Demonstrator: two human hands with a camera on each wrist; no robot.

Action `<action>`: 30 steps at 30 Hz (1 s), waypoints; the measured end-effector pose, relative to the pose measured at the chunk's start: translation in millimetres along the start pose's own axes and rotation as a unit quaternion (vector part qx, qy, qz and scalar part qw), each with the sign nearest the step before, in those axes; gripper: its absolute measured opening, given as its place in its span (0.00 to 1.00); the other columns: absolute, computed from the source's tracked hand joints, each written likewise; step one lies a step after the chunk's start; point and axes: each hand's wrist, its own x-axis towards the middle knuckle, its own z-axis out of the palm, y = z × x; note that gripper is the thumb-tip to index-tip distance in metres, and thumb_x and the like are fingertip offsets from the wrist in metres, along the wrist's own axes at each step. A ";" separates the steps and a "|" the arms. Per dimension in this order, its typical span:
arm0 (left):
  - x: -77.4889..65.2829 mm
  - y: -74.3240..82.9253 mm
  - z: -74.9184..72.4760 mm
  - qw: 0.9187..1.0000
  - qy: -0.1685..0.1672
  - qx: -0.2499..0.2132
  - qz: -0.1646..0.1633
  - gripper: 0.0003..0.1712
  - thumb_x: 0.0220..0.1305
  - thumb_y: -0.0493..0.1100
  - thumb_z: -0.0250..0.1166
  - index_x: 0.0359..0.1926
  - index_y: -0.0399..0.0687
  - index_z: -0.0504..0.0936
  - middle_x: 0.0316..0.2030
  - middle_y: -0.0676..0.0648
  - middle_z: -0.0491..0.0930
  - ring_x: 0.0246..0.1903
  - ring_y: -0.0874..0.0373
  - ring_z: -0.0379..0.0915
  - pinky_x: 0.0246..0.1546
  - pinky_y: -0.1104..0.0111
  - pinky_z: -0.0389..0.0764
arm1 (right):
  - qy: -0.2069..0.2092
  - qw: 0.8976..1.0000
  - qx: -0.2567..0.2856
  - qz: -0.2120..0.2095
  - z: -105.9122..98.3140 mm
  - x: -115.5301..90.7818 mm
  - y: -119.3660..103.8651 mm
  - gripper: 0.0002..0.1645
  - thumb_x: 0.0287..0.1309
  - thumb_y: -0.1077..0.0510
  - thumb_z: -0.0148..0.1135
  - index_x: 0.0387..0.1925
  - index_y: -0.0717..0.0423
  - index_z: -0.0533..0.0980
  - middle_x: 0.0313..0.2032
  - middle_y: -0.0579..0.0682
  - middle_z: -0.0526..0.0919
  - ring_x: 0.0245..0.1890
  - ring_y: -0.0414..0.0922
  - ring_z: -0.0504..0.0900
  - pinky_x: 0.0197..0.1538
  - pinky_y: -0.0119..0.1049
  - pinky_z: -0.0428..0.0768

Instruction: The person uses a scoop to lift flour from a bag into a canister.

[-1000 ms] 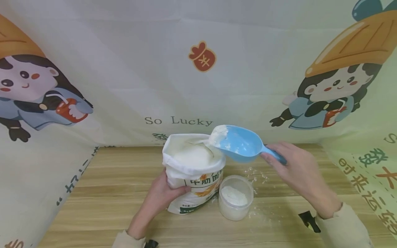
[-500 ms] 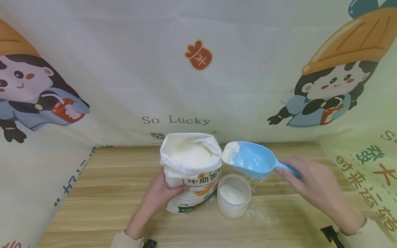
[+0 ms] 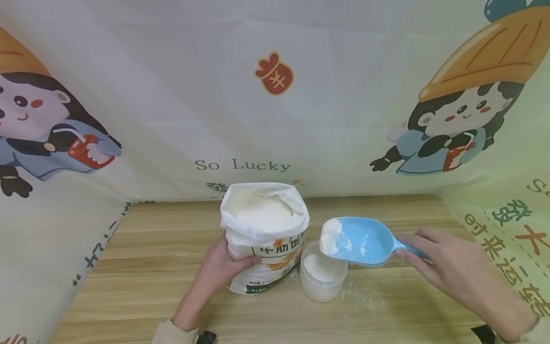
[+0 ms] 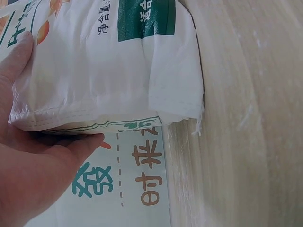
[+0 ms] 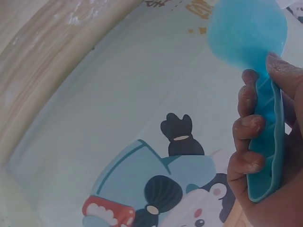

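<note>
An open white flour bag [image 3: 275, 263] stands on the table, its rim rolled outward and white flour [image 3: 264, 213] inside. My left hand [image 3: 219, 265] grips the bag's left side, thumb across the front; the left wrist view shows the fingers [image 4: 80, 149] around its edge. In my right hand [image 3: 451, 267] is a blue scoop [image 3: 369, 239], held by its handle [image 5: 266, 142] with curled fingers. Flour [image 3: 331, 235] lies at the scoop's tip. Just below that tip stands a clear round jar [image 3: 323, 289] partly filled with flour, right of the bag; the scoop hides part of its rim.
Spilled flour [image 3: 365, 298] dusts the wooden table [image 3: 142, 267] right of the jar. A printed cloth [image 3: 189, 95] with cartoon figures hangs behind the table and along both sides.
My right hand has moved right and down, bringing the scoop from over the bag's mouth to above the jar. My left hand stays on the bag.
</note>
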 end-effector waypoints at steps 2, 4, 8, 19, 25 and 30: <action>0.2 -0.2 -0.1 1.000 0.000 0.000 0.000 0.46 0.50 0.44 0.84 0.67 0.45 0.69 0.57 0.41 0.82 0.57 0.45 0.79 0.59 0.47 0.79 | 0.012 1.000 -0.009 -0.024 -0.5 0.9 0.3 0.36 0.75 0.29 0.43 0.43 0.47 0.88 0.29 0.36 0.79 0.22 0.30 0.67 0.18 0.26 0.64; 0.2 -0.1 -0.1 1.000 0.001 0.000 0.001 0.46 0.50 0.44 0.83 0.67 0.45 0.70 0.57 0.41 0.82 0.57 0.45 0.79 0.59 0.47 0.79 | 0.027 0.998 -0.018 -0.048 -0.7 2.9 -0.2 0.40 0.77 0.29 0.36 0.42 0.48 0.88 0.28 0.37 0.79 0.21 0.32 0.67 0.18 0.26 0.64; -1.0 -0.2 -0.5 1.000 0.003 -0.005 -0.001 0.46 0.50 0.43 0.83 0.67 0.45 0.70 0.57 0.42 0.82 0.56 0.45 0.79 0.58 0.48 0.80 | 0.044 0.994 -0.042 -0.087 -0.5 8.1 -4.8 0.39 0.79 0.32 0.35 0.39 0.48 0.87 0.27 0.39 0.78 0.19 0.36 0.67 0.18 0.30 0.66; -1.2 0.9 0.1 1.000 0.000 0.005 -0.014 0.46 0.50 0.44 0.84 0.67 0.45 0.70 0.57 0.42 0.82 0.57 0.45 0.79 0.59 0.46 0.79 | 0.055 0.981 -0.100 -0.155 1.6 16.8 -23.3 0.37 0.84 0.42 0.31 0.42 0.54 0.86 0.26 0.48 0.77 0.23 0.46 0.75 0.19 0.37 0.70; -0.5 0.7 0.3 1.000 0.000 0.001 -0.008 0.45 0.50 0.43 0.84 0.67 0.45 0.71 0.57 0.42 0.82 0.57 0.45 0.79 0.59 0.47 0.79 | 0.042 0.977 -0.114 -0.174 -1.0 17.9 -26.7 0.36 0.85 0.54 0.26 0.44 0.57 0.85 0.29 0.51 0.77 0.26 0.49 0.76 0.21 0.38 0.67; 0.2 1.2 0.3 1.000 0.003 0.000 -0.003 0.45 0.50 0.44 0.84 0.66 0.44 0.71 0.56 0.41 0.83 0.56 0.45 0.79 0.59 0.47 0.79 | 0.034 0.975 -0.123 -0.183 -1.0 17.7 -29.6 0.36 0.84 0.60 0.25 0.44 0.58 0.85 0.31 0.52 0.79 0.28 0.51 0.77 0.23 0.40 0.70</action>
